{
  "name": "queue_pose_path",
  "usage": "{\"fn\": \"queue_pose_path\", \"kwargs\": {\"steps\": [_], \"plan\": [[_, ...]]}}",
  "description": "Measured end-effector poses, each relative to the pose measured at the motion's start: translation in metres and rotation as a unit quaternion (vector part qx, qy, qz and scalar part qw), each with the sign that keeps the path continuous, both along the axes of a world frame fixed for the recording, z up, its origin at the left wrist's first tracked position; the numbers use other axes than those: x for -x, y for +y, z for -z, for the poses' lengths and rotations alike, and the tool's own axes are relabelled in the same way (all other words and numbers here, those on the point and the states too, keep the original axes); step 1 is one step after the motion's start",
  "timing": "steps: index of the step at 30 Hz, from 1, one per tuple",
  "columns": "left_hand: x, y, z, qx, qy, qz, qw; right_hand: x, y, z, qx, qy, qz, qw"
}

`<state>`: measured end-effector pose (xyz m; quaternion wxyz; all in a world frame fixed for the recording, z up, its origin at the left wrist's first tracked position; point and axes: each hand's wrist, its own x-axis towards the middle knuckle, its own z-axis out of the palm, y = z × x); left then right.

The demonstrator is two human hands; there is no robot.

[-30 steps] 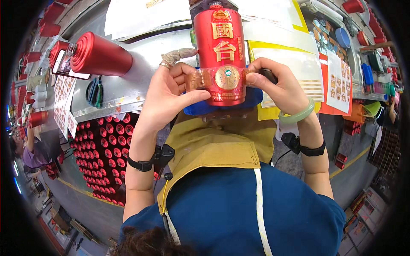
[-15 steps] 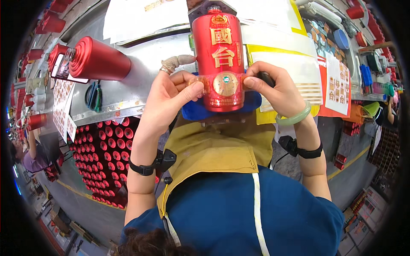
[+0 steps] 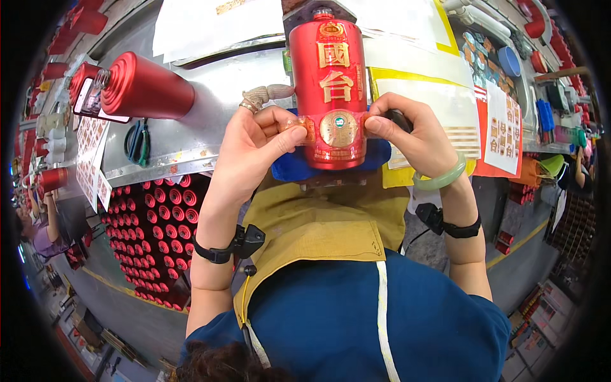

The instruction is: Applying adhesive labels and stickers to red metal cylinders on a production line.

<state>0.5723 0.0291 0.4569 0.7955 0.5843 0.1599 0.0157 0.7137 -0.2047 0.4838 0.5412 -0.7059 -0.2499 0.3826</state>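
A red bottle [image 3: 309, 73] with gold raised characters lies in front of me on a blue pad [image 3: 380, 153], its neck pointing away. Across its lower part stretches a clear film label [image 3: 310, 127] bearing a round gold medallion with a green centre. My left hand [image 3: 251, 149] pinches the left end of this film between thumb and fingers; a knitted finger cover [image 3: 258, 97] is on one of its fingers, which points at the bottle's side. At the other end, my right hand [image 3: 417, 137] is closed, thumb against index finger, on the film's right edge. A dark object is partly hidden behind this hand.
On the metal table to the left lie another red bottle [image 3: 149, 89], a phone [image 3: 95, 105], scissors [image 3: 137, 143] and printed label sheets [image 3: 89, 153]. Yellow-edged sheets [image 3: 423, 95] are at the right. Below the table's left edge stand several stacked red bottles [image 3: 153, 229].
Both hands keep their pinch on the film, which stays stretched over the bottle. The bottle and hands appear shifted very slightly in the picture, with little other difference.
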Motion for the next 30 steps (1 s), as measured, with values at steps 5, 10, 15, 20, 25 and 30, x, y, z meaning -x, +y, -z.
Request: {"fn": "queue_pose_path", "kwargs": {"steps": [5, 10, 15, 20, 25, 30], "plan": [[0.0007, 0.0029, 0.0002, 0.008, 0.000, 0.010, 1.000, -0.0008, 0.0003, -0.0014, 0.022, -0.013, -0.002, 1.000], [-0.0007, 0.0003, -0.0020, 0.008, -0.008, 0.013, 1.000, -0.0016, 0.0003, -0.0011, 0.024, -0.008, -0.005, 1.000], [-0.0005, 0.0009, -0.0016, 0.015, -0.007, 0.011, 1.000, -0.0022, 0.0002, -0.0019, 0.036, -0.018, -0.009, 0.999], [-0.0007, 0.0014, -0.0025, 0.029, 0.000, 0.007, 1.000, -0.0020, 0.0006, -0.0015, 0.029, -0.011, -0.010, 0.999], [0.0003, 0.0014, 0.0004, 0.031, -0.003, 0.002, 1.000, -0.0016, 0.0002, -0.0007, 0.036, -0.009, -0.006, 0.999], [0.0005, 0.0015, 0.0015, 0.027, -0.001, 0.003, 1.000, -0.0019, 0.0009, -0.0020, 0.039, -0.021, -0.011, 0.999]]}}
